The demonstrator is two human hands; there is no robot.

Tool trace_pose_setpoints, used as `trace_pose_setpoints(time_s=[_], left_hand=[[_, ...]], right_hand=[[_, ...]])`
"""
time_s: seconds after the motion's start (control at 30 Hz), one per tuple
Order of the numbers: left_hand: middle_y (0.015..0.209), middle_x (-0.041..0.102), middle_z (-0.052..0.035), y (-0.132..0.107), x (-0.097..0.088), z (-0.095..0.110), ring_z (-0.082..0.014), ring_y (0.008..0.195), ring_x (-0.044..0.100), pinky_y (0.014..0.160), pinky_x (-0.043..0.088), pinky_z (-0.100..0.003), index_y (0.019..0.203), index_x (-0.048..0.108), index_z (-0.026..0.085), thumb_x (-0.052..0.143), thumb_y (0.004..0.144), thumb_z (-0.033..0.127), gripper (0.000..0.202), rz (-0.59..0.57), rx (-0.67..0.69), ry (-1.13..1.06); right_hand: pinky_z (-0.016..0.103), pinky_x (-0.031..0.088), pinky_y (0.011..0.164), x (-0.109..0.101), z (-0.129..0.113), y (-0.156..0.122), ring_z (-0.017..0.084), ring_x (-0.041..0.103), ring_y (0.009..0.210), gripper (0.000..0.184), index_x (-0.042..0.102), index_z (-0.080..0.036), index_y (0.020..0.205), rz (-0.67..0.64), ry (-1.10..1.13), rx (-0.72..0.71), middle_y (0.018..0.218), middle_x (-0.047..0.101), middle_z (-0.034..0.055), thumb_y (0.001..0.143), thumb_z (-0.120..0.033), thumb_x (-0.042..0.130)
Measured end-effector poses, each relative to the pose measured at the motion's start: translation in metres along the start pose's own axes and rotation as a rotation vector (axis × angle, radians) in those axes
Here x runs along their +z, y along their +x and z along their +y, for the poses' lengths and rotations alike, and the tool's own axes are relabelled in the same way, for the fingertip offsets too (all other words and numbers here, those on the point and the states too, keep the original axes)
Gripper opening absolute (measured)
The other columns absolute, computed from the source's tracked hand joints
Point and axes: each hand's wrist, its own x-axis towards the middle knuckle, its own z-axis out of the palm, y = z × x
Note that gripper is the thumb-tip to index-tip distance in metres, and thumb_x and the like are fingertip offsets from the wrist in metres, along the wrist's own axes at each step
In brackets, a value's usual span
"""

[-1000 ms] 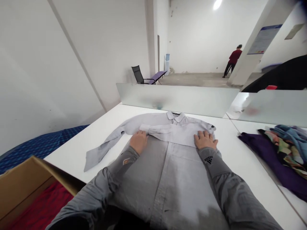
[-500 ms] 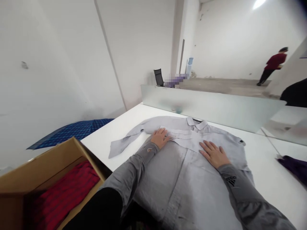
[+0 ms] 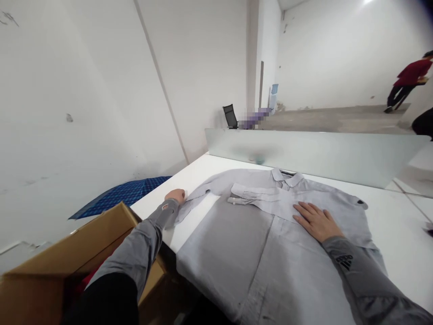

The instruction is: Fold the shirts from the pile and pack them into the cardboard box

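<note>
A light grey button-up shirt [image 3: 216, 257] lies spread front up on the white table [image 3: 196, 174], its collar toward the far side. One sleeve is folded across the chest, its cuff pointing left; the other stretches out to the left. At the end of that outstretched sleeve, my left hand [image 3: 176, 195] is closed with curled fingers at the cuff's edge; the fingertips are hidden. My right hand [image 3: 318, 221] rests flat on the shirt's chest, over the folded sleeve's upper part, fingers spread.
A cardboard box [image 3: 111, 225] holding red cloth stands against the table's left side, under my left forearm. Behind it is an open blue checked umbrella [image 3: 118, 196]. A frosted partition [image 3: 304, 151] borders the table's far edge. Beyond it, a person in red [image 3: 411, 76] is at the right.
My left hand has left the folded cuff on the chest and moved left to the outstretched sleeve's end, closing there. My right hand stays on the chest. The view has shifted slightly.
</note>
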Motion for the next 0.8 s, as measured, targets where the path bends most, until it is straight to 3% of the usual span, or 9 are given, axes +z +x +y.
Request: trace_pose_setpoints(time_s=[0.23, 0.37, 0.47, 0.63, 0.7, 0.8], left_hand=[[0.109, 0.063, -0.0077, 0.001, 0.005, 0.007, -0.0197, 0.097, 0.061, 0.087, 0.051, -0.041, 0.106, 0.062, 0.014, 0.058, 0.091, 0.037, 0.028, -0.027, -0.047, -0.188], [0.106, 0.063, -0.007, -0.007, 0.013, 0.004, -0.0194, 0.097, 0.061, 0.087, 0.05, -0.041, 0.102, 0.062, 0.014, 0.059, 0.09, 0.037, 0.025, 0.093, -0.134, -0.346], [0.09, 0.064, -0.005, -0.009, 0.01, 0.004, -0.0177, 0.084, 0.064, 0.079, 0.053, -0.037, 0.099, 0.06, 0.014, 0.058, 0.091, 0.036, 0.023, 0.218, -0.2, -0.517], [0.064, 0.055, 0.0027, 0.003, -0.015, 0.024, -0.0136, 0.055, 0.062, 0.058, 0.054, -0.029, 0.103, 0.048, 0.018, 0.04, 0.094, 0.02, 0.013, 0.423, -0.195, -0.84], [0.067, 0.055, 0.0023, 0.009, -0.032, 0.041, -0.0133, 0.059, 0.063, 0.06, 0.055, -0.028, 0.103, 0.046, 0.019, 0.036, 0.093, 0.017, 0.014, 0.53, -0.14, -0.923], [0.088, 0.058, -0.0036, 0.012, -0.055, 0.076, -0.0154, 0.083, 0.065, 0.078, 0.055, -0.034, 0.106, 0.045, 0.021, 0.036, 0.092, 0.018, 0.017, 0.724, -0.027, -0.981]], right_hand=[[0.064, 0.029, 0.104, 0.011, 0.013, 0.004, 0.033, 0.037, 0.134, 0.062, 0.045, -0.035, 0.14, -0.002, 0.034, -0.032, 0.148, 0.043, 0.0024, 0.089, -0.062, 0.023], [0.063, 0.028, 0.105, 0.02, 0.018, 0.008, 0.033, 0.036, 0.135, 0.063, 0.046, -0.034, 0.139, 0.017, 0.028, -0.03, 0.147, 0.043, 0.0028, 0.087, -0.062, 0.022], [0.062, 0.029, 0.105, 0.014, 0.013, 0.006, 0.032, 0.036, 0.135, 0.062, 0.046, -0.033, 0.139, 0.006, 0.027, -0.023, 0.148, 0.042, 0.0027, 0.089, -0.061, 0.024], [0.064, 0.028, 0.105, 0.0, 0.002, 0.001, 0.032, 0.035, 0.135, 0.058, 0.047, -0.034, 0.138, -0.027, 0.048, 0.005, 0.148, 0.042, 0.0024, 0.091, -0.061, 0.028], [0.064, 0.028, 0.105, -0.002, -0.002, -0.001, 0.032, 0.036, 0.135, 0.056, 0.048, -0.033, 0.137, -0.019, 0.068, 0.011, 0.147, 0.043, 0.003, 0.091, -0.06, 0.03], [0.065, 0.027, 0.105, -0.006, -0.005, -0.004, 0.032, 0.038, 0.134, 0.054, 0.052, -0.031, 0.133, 0.011, 0.138, 0.017, 0.144, 0.047, 0.0048, 0.09, -0.058, 0.034]])
